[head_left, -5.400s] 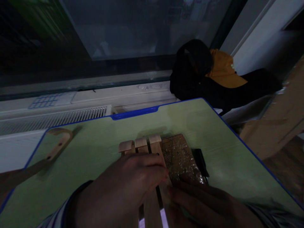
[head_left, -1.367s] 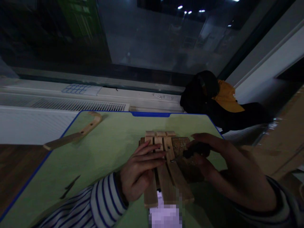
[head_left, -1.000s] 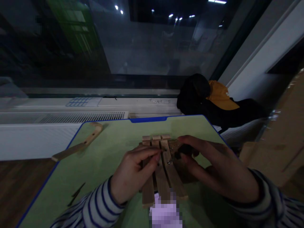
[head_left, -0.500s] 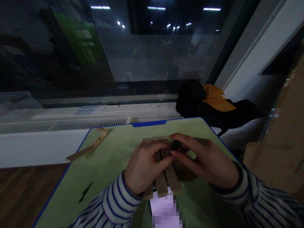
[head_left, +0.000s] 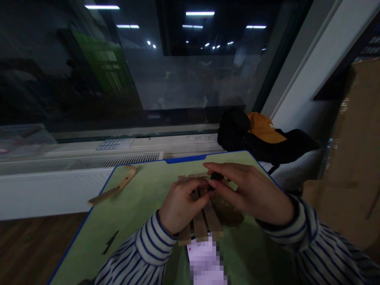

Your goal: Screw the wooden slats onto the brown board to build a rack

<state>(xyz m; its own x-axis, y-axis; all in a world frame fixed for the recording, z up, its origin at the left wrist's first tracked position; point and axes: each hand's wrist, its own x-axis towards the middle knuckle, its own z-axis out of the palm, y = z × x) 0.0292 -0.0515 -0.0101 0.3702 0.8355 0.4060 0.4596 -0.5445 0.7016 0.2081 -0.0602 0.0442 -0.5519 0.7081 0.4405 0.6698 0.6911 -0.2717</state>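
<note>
Right hand [head_left: 252, 192] pinches a black thing [head_left: 215, 176] over the slats [head_left: 201, 228], left hand [head_left: 180, 204] just beside it, can't tell if pinching tbh.

The far side is taken up by a wide, dark window [head_left: 184, 91], in whose glass bright strip lights [head_left: 200, 13] and a tilted green shape [head_left: 102, 59] are seen. Below it runs a white sill [head_left: 166, 146], on which a blue-gridded sheet [head_left: 110, 145] is laid. A white radiator [head_left: 59, 194], topped by a slotted grille [head_left: 118, 160], is set beneath the sill at left. Dark wooden flooring [head_left: 38, 249] is shown at lower left. The pale green counter [head_left: 151, 194] is edged in blue. At right, a pale upright surface [head_left: 308, 51] is partly covered by a tall cardboard box [head_left: 350, 158]. The room is dimly lit.
</note>
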